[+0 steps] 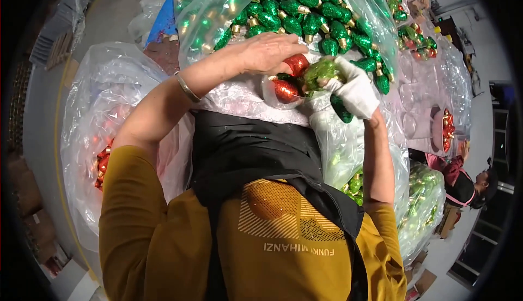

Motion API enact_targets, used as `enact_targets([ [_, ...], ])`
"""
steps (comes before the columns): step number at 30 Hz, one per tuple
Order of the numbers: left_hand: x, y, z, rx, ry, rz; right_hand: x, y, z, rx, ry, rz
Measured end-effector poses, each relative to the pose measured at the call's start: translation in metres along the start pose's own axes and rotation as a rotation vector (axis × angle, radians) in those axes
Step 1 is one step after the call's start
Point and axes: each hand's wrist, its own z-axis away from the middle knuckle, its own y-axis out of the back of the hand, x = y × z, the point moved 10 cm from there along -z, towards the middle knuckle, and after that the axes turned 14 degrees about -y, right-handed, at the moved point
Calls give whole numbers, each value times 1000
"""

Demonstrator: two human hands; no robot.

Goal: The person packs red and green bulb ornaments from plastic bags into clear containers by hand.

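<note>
My left hand, bare with a bracelet at the wrist, curves over a glittery red bulb ornament, which sits between its fingers and thumb. Just below, another red bulb ornament lies in a clear round plastic container. My right hand, in a white glove, is closed around a light green glitter bulb ornament at the container's right side. Beneath the gloved hand shows a dark green bulb ornament. The left thumb is partly hidden.
Beyond my hands, a large clear bag holds many green bulb ornaments with gold caps. Bags with red ornaments and light green ornaments flank me. More clear containers line the table at right, near another person.
</note>
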Motion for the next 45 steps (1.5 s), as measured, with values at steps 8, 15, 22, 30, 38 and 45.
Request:
enact_targets([
  [8,-2,1,4,99,-32,85,18,-10,-19,-250,-110,-43],
  [15,-14,7,13,110,33,98,14,4,-28,-153,-195,-114],
  [22,-23,9,12,84,33,126,-9,11,-20,-4,-107,-32],
  [30,-38,10,17,130,92,180,-6,-30,-43,-243,-287,-91],
  [38,-37,13,18,-66,268,364,-37,-37,-17,-74,30,-1],
  [45,-34,15,5,-70,210,303,-33,-58,-56,-323,-41,485],
])
